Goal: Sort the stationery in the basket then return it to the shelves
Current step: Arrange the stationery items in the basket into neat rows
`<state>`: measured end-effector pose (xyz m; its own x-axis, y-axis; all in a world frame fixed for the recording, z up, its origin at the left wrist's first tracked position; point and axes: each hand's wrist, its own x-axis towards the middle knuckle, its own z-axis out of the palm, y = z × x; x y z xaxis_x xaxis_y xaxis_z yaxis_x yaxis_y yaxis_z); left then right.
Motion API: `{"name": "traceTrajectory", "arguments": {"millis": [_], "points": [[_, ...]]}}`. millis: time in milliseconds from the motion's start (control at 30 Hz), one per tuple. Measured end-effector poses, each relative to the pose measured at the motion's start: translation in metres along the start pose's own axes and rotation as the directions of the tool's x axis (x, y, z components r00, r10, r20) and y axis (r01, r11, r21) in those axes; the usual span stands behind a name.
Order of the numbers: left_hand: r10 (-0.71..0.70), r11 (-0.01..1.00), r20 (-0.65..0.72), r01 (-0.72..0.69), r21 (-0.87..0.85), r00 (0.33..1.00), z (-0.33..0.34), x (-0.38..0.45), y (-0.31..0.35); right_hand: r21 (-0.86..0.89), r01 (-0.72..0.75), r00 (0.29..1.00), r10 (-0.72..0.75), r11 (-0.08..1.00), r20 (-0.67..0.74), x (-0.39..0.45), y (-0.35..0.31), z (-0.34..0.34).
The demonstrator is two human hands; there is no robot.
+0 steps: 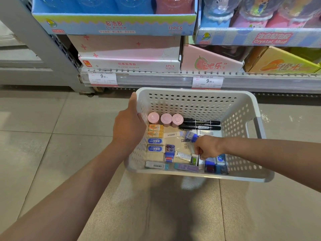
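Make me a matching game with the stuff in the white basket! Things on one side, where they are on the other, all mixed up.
Things:
1. three pink round caps
2. two black markers
3. blue-label erasers
4. left hand

Places:
A. lying along the far wall, right of the pink caps
B. on the basket's left wall, holding it
C. far-left corner of the basket, in a row
D. along the left wall, nearer than the orange boxes

Pairs: 1-C, 2-A, 3-D, 4-B
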<state>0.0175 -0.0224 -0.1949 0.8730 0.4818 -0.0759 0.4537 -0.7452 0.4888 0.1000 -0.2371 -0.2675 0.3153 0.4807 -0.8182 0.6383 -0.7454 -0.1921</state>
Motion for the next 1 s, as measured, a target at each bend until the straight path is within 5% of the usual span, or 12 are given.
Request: {"name": "traceTrajectory", "arguments": {"millis": [233, 400, 533, 700, 1000], "points": [[0.015, 1.0, -0.012, -0.015, 0.011, 1.0, 0.0, -0.001, 0.0, -0.119, -0.038, 0.995, 0.026, 0.992, -0.099, 0.007, -0.01, 0.003], [0.022, 1.0, -0.019, -0.021, 0.012, 1.0, 0.002, 0.0, -0.002, 0.053, 0.099, 0.951, -0.079, 0.994, -0.298, 0.011, -0.028, -0.014], [0.028, 1.0, -0.021, -0.028, 0.014, 0.999, 0.003, 0.0, -0.002, 0.062, 0.151, 0.983, -0.143, 0.987, -0.117, 0.01, -0.032, -0.03], [0.037, 0.999, -0.022, -0.037, 0.016, 0.999, 0.003, 0.001, -0.003, -0.114, 0.003, 0.99, 0.014, 0.993, 0.143, 0.003, -0.008, -0.034], [0.054, 0.998, -0.029, -0.054, 0.011, 0.998, 0.004, 0.001, -0.004, -0.485, 0.078, 0.979, 0.023, 0.871, 0.2, -0.021, 0.029, -0.018]]}}
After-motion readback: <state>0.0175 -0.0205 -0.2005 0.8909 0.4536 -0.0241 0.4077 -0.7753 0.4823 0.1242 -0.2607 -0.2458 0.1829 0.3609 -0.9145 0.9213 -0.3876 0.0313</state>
